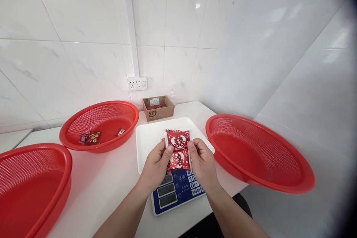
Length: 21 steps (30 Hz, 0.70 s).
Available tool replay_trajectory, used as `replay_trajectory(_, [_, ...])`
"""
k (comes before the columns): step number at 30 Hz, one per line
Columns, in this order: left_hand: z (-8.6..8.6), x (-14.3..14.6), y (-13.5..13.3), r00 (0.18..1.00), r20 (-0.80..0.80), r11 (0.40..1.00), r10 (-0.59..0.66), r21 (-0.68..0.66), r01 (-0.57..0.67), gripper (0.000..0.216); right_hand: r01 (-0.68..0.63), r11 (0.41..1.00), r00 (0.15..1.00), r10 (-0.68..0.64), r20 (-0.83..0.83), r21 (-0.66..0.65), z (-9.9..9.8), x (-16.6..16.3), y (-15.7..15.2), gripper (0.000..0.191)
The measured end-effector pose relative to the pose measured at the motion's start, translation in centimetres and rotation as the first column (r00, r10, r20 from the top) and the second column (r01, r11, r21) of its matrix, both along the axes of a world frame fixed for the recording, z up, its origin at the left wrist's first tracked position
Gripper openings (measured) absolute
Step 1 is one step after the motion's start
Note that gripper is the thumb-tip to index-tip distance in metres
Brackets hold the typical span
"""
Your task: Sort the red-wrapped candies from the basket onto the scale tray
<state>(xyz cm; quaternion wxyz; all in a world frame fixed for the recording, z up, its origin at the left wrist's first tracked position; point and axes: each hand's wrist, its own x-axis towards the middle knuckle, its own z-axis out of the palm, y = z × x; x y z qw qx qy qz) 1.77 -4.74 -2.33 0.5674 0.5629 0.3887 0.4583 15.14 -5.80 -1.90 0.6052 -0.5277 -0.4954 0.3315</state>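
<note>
Between both hands, above the front of a white digital scale (147, 143), are several red candy packets (178, 159) with a white heart and a red double-happiness character. My left hand (156, 163) pinches their left edge between thumb and fingers. On the right edge, my right hand (203, 160) grips in the same way. Two packets face me, one above the other, and more red wrapping peeks out behind them. The blue panel of the scale, with its displays and keys, lies partly hidden under the hands.
Behind the scale stands a small cardboard box (159, 113) with red items inside. A red basket (102, 147) at back left holds a few small packets (93, 137). Other red baskets stand at front left (30, 197) and right (251, 178). A wall socket (137, 83) is above the table.
</note>
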Motion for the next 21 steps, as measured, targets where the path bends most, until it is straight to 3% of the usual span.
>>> replay_trajectory(4, [-0.27, -0.02, 0.05, 0.994, -0.037, 0.992, 0.107, 0.071, -0.104, 0.029, -0.112, 0.994, 0.990, 0.110, -0.088, -0.017, -0.18, -0.13, 0.19, 0.035])
replay_trajectory(9, [-0.41, -0.06, 0.13, 0.992, -0.011, 0.990, 0.128, 0.069, -0.127, 0.029, -0.268, 0.963, 0.953, 0.261, -0.154, -0.027, -0.62, -0.10, 0.33, 0.032])
replay_trajectory(16, [0.09, -0.05, -0.04, 0.994, 0.078, 0.996, 0.079, 0.028, -0.081, 0.025, -0.231, 0.970, 0.967, 0.220, -0.126, -0.081, -0.28, 0.30, -0.09, 0.035])
replay_trajectory(21, [0.53, -0.30, -0.08, 0.990, 0.054, 0.991, 0.132, 0.002, -0.133, 0.033, -0.236, 0.969, 0.966, 0.226, -0.128, -0.072, -0.57, 0.68, -0.01, 0.034])
